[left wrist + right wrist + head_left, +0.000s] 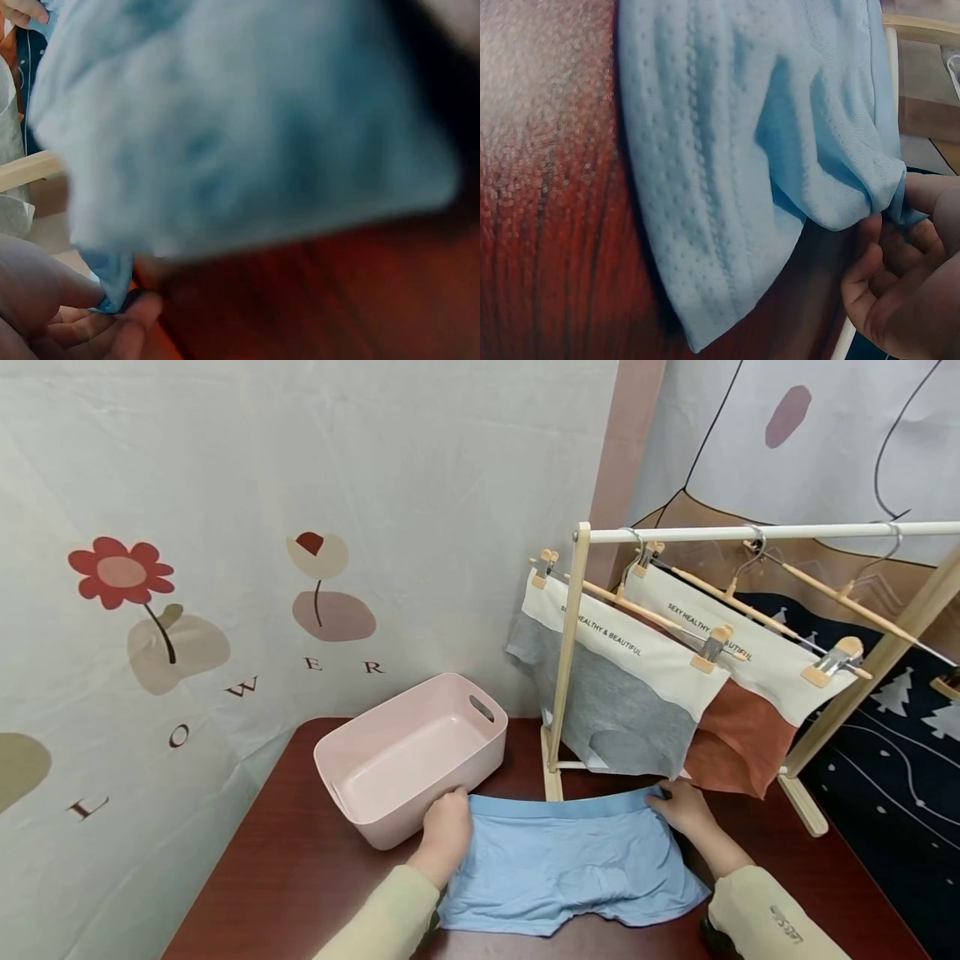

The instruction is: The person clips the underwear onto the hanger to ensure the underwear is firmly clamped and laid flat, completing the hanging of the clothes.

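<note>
A pair of light blue boxer briefs (570, 868) is spread out between my two hands, its darker waistband at the top. My left hand (448, 827) pinches the waistband's left corner, close beside the pink bin. At the opposite corner my right hand (684, 806) pinches the band between thumb and fingers. The left wrist view shows the thumb and fingers of the left hand (82, 315) on a bunched bit of blue cloth. In the right wrist view the briefs (727, 172) hang in folds from the right hand (907, 270).
An empty pink bin (408, 752) stands on the dark red table (285, 860) at left. Behind the right hand is a wooden rack (566, 652) with several hangers. Grey-and-white briefs (637, 710) and rust-and-white briefs (742, 735) hang from clips there.
</note>
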Tool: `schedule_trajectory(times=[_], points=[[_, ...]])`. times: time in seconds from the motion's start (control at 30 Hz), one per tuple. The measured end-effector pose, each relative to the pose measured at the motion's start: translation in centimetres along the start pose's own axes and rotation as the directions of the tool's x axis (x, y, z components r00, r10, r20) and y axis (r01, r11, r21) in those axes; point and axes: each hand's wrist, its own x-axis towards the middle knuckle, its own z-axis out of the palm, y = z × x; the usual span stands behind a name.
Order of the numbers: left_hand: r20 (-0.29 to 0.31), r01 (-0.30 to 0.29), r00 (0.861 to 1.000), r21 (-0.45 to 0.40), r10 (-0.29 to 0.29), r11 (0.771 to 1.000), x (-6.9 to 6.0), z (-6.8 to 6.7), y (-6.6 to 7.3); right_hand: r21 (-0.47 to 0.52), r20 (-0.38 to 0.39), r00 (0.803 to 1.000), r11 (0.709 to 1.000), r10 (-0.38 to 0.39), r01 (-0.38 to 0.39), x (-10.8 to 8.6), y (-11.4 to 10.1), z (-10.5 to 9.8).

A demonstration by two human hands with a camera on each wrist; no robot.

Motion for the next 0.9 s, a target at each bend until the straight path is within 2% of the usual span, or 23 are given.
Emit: schedule_trajectory(times=[0.2, 0.33, 0.5, 0.63, 0.7, 0.77, 0.83, 0.9], points=[[0.037, -0.025, 0.999, 0.070, 0.023, 0.997, 0.6, -0.1, 0.3, -0.043, 0.026, 0.999, 0.999, 0.033, -0.031, 0.2, 0.0, 0.2], [0.055, -0.017, 0.998, 0.088, 0.013, 0.996, 0.7, -0.1, 0.5, -0.069, 0.048, 0.997, 0.996, 0.056, -0.053, 0.4, 0.2, 0.4], [0.072, -0.046, 0.997, 0.101, 0.039, 0.994, 0.8, -0.2, 0.5, -0.080, 0.075, 0.993, 0.993, 0.094, -0.088, 0.4, 0.3, 0.3], [0.059, -0.066, 0.996, 0.114, 0.059, 0.991, 0.6, -0.7, 0.7, -0.119, 0.098, 0.988, 0.987, 0.120, -0.108, -0.3, -0.2, 0.0], [0.044, -0.073, 0.997, 0.121, 0.068, 0.990, 0.4, -1.1, 0.9, -0.160, 0.091, 0.990, 0.983, 0.104, -0.089, -0.9, -0.7, -0.1], [0.035, -0.096, 0.995, 0.117, 0.093, 0.988, 0.1, -1.5, 1.1, -0.212, 0.055, 0.997, 0.976, 0.051, -0.038, -1.6, -1.3, 0.0], [0.061, -0.137, 0.989, 0.102, 0.131, 0.985, -0.4, -1.8, 1.4, -0.250, 0.011, 1.000, 0.968, -0.029, 0.031, -2.2, -1.7, 0.1], [0.116, -0.199, 0.975, 0.081, 0.189, 0.977, -1.1, -2.0, 1.6, -0.266, -0.017, 0.991, 0.956, -0.130, 0.121, -2.8, -2.1, 0.5]])
